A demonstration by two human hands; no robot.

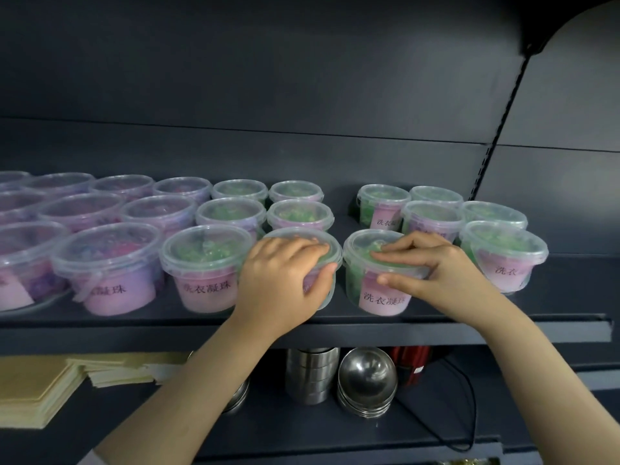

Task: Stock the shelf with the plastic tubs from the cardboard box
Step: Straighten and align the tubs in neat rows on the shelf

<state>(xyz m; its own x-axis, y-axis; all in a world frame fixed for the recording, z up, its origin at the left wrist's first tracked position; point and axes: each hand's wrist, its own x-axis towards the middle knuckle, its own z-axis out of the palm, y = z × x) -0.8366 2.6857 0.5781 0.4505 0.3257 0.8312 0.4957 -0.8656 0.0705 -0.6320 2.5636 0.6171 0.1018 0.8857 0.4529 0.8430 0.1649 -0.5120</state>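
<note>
A: Hands, tubs?
B: My left hand [285, 273] clasps the left tub [295, 232] by its lid, at the shelf [503, 318] front edge. My right hand [436, 273] pinches the right tub [385, 300] at its rim.
A: Handling?
B: Probably light, thin-walled, slick. Grip under the rim.

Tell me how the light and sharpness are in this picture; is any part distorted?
Head view: dim, bluish light; the upright at right curves from the wide lens; the far-left tubs look soft; the label below the right hand reads sharply; a black patch hides part of the top right.
</note>
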